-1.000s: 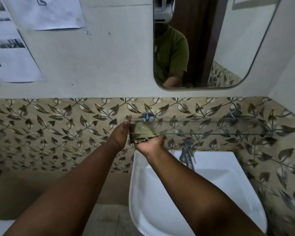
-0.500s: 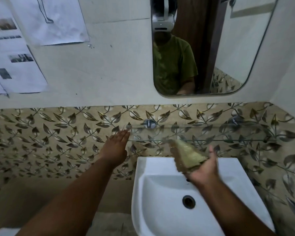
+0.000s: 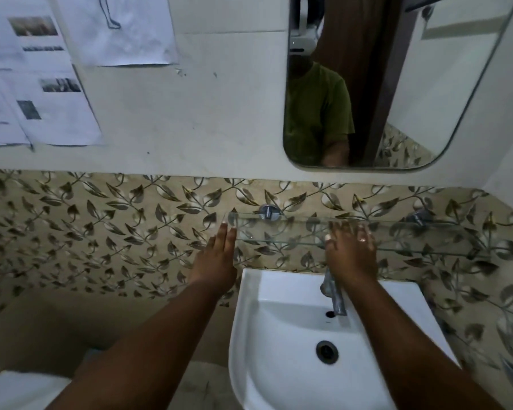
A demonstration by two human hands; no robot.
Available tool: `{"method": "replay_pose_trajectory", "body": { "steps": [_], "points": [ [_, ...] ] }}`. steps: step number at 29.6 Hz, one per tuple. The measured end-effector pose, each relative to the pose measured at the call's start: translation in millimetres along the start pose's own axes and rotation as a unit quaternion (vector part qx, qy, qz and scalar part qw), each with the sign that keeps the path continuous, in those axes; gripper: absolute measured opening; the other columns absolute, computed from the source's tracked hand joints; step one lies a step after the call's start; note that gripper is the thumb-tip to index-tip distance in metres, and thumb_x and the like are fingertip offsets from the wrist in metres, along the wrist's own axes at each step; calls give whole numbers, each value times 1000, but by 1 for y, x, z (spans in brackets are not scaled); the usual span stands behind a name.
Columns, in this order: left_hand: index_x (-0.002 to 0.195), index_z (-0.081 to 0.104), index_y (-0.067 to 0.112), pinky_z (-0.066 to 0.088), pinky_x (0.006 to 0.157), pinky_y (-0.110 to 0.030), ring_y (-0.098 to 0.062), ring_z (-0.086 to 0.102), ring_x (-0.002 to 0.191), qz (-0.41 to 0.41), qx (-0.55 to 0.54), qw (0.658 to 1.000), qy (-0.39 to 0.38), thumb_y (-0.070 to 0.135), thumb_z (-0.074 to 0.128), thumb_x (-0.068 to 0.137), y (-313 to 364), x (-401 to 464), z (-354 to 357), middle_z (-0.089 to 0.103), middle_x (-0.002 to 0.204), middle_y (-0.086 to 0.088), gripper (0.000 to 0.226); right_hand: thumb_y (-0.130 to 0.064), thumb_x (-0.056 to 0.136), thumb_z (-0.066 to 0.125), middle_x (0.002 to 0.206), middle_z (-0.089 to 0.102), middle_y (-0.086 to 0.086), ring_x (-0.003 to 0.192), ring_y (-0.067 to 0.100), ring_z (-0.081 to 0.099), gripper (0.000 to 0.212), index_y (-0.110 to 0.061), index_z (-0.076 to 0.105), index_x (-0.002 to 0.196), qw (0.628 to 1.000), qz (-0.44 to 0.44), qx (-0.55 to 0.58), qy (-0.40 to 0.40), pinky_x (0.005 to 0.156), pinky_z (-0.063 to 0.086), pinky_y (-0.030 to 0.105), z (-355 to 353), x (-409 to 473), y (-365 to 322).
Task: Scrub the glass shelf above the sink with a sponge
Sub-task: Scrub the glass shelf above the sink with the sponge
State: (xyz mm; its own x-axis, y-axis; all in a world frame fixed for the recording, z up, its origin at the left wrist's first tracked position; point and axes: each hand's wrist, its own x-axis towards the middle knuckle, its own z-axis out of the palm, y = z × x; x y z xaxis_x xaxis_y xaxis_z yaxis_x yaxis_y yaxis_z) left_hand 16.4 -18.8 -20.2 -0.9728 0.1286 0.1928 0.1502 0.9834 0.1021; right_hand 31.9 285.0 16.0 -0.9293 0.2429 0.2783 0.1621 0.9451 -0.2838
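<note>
The clear glass shelf (image 3: pixel 282 232) runs along the leaf-patterned tiles above the white sink (image 3: pixel 267 344), held by chrome brackets (image 3: pixel 267 212). My right hand (image 3: pixel 351 251) lies palm down on the shelf's middle with the fingers spread. The sponge is hidden under that palm and cannot be seen. My left hand (image 3: pixel 216 257) is flat, fingers straight and together, with the fingertips touching the shelf's left end. It holds nothing.
A chrome tap (image 3: pixel 333 295) stands on the sink rim just below my right wrist. A mirror (image 3: pixel 427 84) hangs above the shelf. Printed papers (image 3: pixel 42 84) are stuck on the wall at upper left. A white object (image 3: pixel 18 389) sits at the bottom left corner.
My right hand carried the greenish sponge from the shelf's left end toward the sink, then up onto the shelf's middle, turning palm down. My left hand stayed by the shelf's left end.
</note>
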Motion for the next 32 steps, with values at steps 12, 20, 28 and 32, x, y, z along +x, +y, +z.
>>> {"method": "replay_pose_trajectory", "body": {
  "steps": [12,20,28,32],
  "points": [
    [150,-29,35,44,55,-34,-26,57,70,-9,31,999,-9,23,59,86,-2,-15,-6,-41,160,8,109,-51,103,35,167,30,2,154,40,20,57,-36,30,157,965,-245,-66,-73,123,13,56,46,-19,-154],
    [153,-23,34,49,59,-36,-27,59,72,-16,25,999,-26,16,55,84,-3,-19,-9,-41,157,10,106,-42,106,41,164,34,-8,153,17,21,50,-41,36,156,919,-381,5,-102,117,25,43,6,-2,-49],
    [149,-30,36,45,56,-34,-25,58,72,-42,11,999,-20,21,61,80,-3,-20,-1,-50,153,12,115,-44,96,37,125,72,14,113,35,65,49,-27,69,129,991,-25,131,23,83,44,36,-36,20,125],
    [145,-35,40,44,55,-34,-26,63,82,-57,-23,998,-11,31,66,77,-2,-19,9,-52,151,15,122,-40,101,39,110,71,21,99,41,66,45,-15,72,117,989,92,44,103,84,51,45,-32,32,120]
  ]
}}
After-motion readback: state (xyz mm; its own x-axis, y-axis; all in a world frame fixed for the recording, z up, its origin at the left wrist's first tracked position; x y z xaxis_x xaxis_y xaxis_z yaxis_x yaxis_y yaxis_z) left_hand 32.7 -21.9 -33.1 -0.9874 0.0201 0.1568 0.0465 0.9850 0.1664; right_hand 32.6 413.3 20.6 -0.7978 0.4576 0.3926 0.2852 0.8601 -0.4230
